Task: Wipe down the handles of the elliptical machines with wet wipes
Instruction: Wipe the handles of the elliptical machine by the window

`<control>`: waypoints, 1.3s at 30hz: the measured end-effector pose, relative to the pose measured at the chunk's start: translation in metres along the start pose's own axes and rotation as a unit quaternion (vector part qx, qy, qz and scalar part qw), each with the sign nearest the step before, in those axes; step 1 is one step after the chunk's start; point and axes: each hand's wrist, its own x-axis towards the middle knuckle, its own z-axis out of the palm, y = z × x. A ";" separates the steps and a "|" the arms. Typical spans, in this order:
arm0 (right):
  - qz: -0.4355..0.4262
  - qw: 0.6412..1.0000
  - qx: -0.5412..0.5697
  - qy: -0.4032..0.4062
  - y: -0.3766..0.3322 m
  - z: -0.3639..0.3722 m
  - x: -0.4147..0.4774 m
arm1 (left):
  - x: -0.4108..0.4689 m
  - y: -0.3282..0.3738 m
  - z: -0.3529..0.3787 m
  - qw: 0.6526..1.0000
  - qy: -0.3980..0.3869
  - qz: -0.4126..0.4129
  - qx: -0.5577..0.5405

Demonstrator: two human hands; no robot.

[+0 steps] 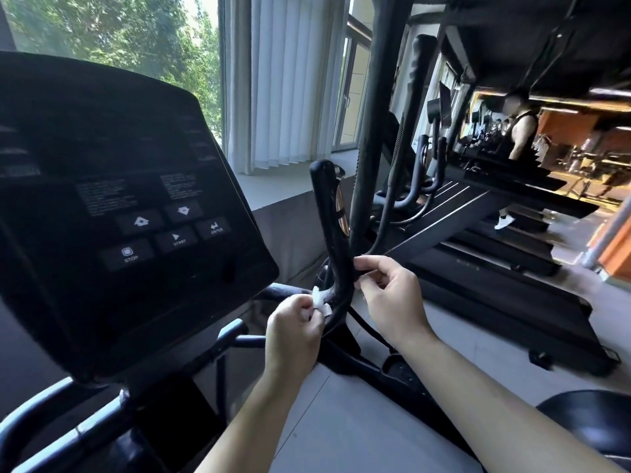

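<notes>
Black plastic dominates the left of the view: the elliptical machine's slanted console panel [112, 213], cut off at the left edge, carries white-marked STOP, START and ENTER keys and two arrow keys; its upper display text is too blurred to read. Behind it, a window [116, 32] shows green foliage, with pale vertical blinds [290, 80] to its right.

Centre: the left hand [293, 322] is curled, thumb and fingers pinching a small crumpled white wet wipe [320, 302] against the lower bend of the black curved fixed handle [333, 227]. Most of the wipe is hidden inside the grip. The handle rises upright from that bend to a rounded tip; copper-coloured sensor plates [341, 208] sit on its right face.

Just right of it, the right hand [386, 291] pinches the same handle between thumb and forefinger, slightly above the left hand, remaining fingers loosely bent. A tall dark moving arm pole [379, 114] stands directly behind, its top cut off.

Right: black treadmills [505, 268] stand on the pale tiled floor [358, 421]. A person in a dark sleeveless top [520, 131] walks on a far one, blurred. A dark round object at the lower right corner is cut off and cannot be identified.
</notes>
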 end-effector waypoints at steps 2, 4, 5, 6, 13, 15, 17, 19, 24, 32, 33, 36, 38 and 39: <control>0.006 1.000 -0.016 0.007 0.006 -0.001 -0.006 | -0.004 0.003 -0.005 0.997 -0.007 -0.044 -0.063; 0.015 0.999 -0.035 0.006 0.012 0.000 -0.013 | -0.003 0.007 -0.009 0.996 0.001 -0.046 -0.079; 0.019 0.999 -0.044 0.005 0.014 0.001 -0.015 | -0.002 0.009 -0.010 0.995 0.002 -0.044 -0.085; 0.020 0.998 -0.054 0.003 0.016 0.002 -0.017 | -0.001 0.011 -0.011 0.995 -0.004 -0.040 -0.092; 0.014 0.997 -0.077 0.012 0.016 0.009 -0.010 | 0.018 0.008 -0.005 0.991 -0.029 -0.027 -0.128; 0.020 0.997 -0.073 0.021 0.017 0.011 -0.007 | 0.023 0.010 -0.001 0.989 -0.012 -0.038 -0.143; 0.022 0.997 -0.065 0.024 0.017 0.012 -0.007 | 0.025 0.011 0.004 0.989 0.002 -0.040 -0.140; 0.022 0.998 -0.061 0.025 0.017 0.012 -0.008 | 0.025 0.012 0.008 0.993 0.006 -0.015 -0.118; 0.021 0.998 -0.051 0.011 0.018 0.008 -0.004 | 0.024 0.014 0.013 0.995 -0.003 0.104 -0.006; 0.015 0.998 -0.057 0.001 0.019 0.005 0.000 | 0.033 0.017 0.005 0.993 0.020 -0.006 -0.119; 0.014 0.998 -0.057 0.001 0.019 0.005 0.000 | 0.033 0.020 0.006 0.982 0.022 -0.049 -0.183; 0.015 0.999 -0.049 0.003 0.021 0.007 0.001 | 0.030 0.018 0.013 0.970 -0.001 -0.058 -0.236; 0.016 0.999 -0.044 0.008 0.022 0.008 0.002 | 0.026 0.017 0.015 0.976 -0.024 -0.037 -0.215; 0.016 0.999 -0.044 0.009 0.022 0.008 0.002 | 0.025 0.016 0.015 0.977 -0.027 -0.027 -0.212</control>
